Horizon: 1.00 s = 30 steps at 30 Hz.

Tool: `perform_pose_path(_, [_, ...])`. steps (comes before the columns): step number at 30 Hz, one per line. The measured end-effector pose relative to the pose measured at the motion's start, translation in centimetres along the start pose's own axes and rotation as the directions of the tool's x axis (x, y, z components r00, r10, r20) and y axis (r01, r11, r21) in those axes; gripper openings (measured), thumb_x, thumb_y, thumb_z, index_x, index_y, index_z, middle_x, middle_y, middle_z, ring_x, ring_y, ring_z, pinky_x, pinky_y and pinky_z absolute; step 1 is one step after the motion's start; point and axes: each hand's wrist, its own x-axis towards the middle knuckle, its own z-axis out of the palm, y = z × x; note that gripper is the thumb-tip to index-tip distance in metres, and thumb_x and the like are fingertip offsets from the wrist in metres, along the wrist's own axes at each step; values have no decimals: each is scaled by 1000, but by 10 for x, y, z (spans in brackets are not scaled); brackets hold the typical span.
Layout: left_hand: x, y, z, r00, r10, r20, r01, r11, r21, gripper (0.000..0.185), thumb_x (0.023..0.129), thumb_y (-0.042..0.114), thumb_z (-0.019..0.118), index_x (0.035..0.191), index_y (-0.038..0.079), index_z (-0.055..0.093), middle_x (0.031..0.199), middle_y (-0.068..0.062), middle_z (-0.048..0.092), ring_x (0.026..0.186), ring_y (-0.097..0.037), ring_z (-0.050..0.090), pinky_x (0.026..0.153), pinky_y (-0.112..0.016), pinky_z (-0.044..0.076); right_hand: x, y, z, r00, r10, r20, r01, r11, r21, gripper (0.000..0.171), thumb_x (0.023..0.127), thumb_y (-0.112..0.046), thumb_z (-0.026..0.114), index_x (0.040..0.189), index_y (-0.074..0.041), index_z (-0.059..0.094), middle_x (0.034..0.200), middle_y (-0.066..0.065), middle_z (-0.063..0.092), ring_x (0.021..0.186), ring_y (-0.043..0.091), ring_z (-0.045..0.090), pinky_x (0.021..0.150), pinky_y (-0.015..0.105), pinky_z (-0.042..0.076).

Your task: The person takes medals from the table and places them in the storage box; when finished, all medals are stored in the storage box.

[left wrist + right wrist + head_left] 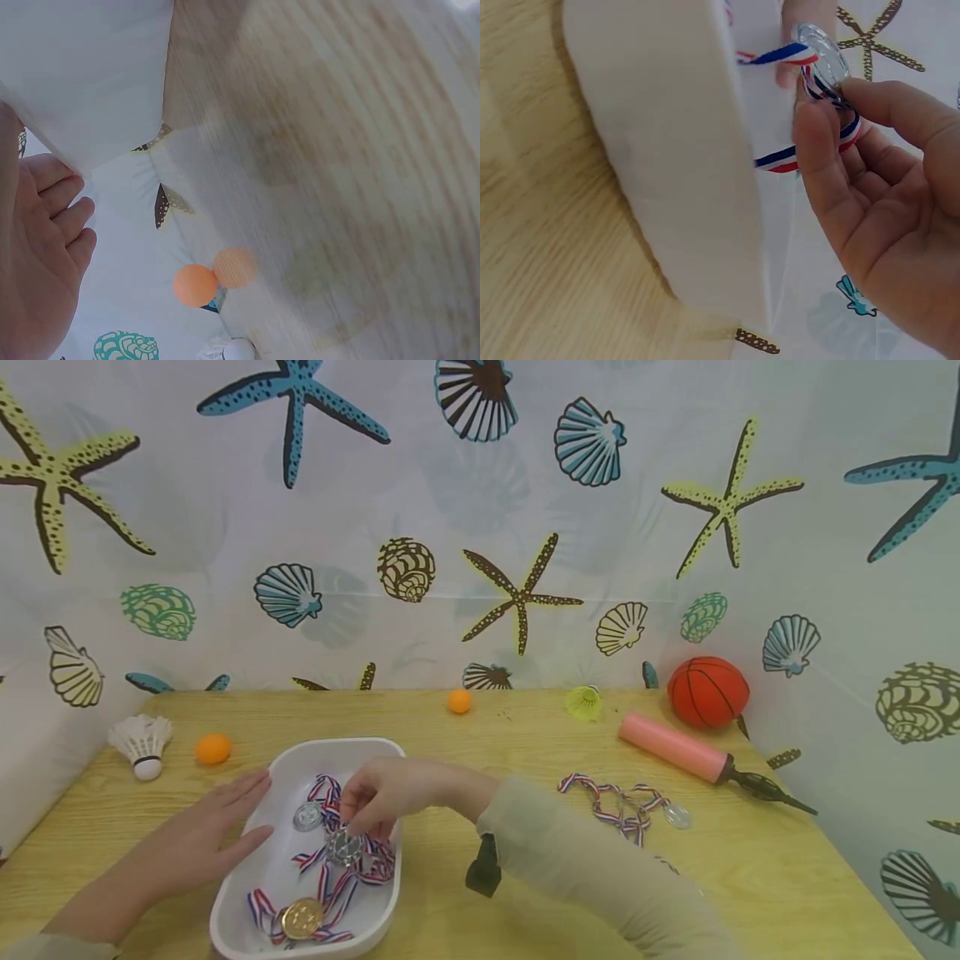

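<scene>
The right hand is over the white tub — fingers pinching a silver medal there — while the left hand, fingers extended, touches the tub's rim.

White shuttlecock near orange ball, yellow shuttlecock; red basketball, pink pump

White backdrop, starfish and shell print, around three sides of yellowish wood-grain tabletop.
</scene>
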Motion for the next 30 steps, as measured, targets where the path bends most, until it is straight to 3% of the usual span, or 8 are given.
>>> perform_pose_path(8, [0, -2, 0, 1000, -6, 6, 6, 1000, -10, 67, 91, 41, 53, 138, -5, 37, 142, -23, 32, 126, -45, 29, 98, -60, 27, 22, 11, 25, 990, 66, 121, -29, 957, -288, 6, 83, -3, 66, 81, -5, 61, 71, -2, 58, 57, 7, 55, 53, 18, 49])
perform_pose_path(16, [0, -3, 1, 1000, 4, -5, -4, 1000, -10, 67, 91, 41, 53, 137, -4, 38, 142, -23, 32, 126, -45, 30, 99, -58, 27, 31, 9, 44, 975, 138, 172, -29, 854, -519, 4, 82, -6, 68, 80, -9, 67, 71, -4, 59, 57, 4, 52, 51, 13, 44])
perform_pose_path(21, [0, -2, 2, 1000, 16, -19, -17, 1000, -10, 66, 91, 40, 54, 137, -5, 38, 142, -23, 32, 126, -45, 31, 100, -57, 26, 33, 10, 50, 970, 158, 184, -30, 832, -555, 5, 82, -6, 68, 79, -11, 68, 70, -5, 59, 60, 3, 51, 52, 13, 43])
perform_pose_path(30, [-1, -1, -1, 1000, -5, 5, 5, 1000, -20, 67, 92, 41, 53, 138, -4, 37, 143, -22, 31, 126, -45, 29, 98, -60, 27, 32, 9, 52, 973, 176, 149, -65, 829, -556, 5, 81, -9, 70, 79, -12, 68, 72, -7, 59, 63, 3, 51, 54, 12, 43])
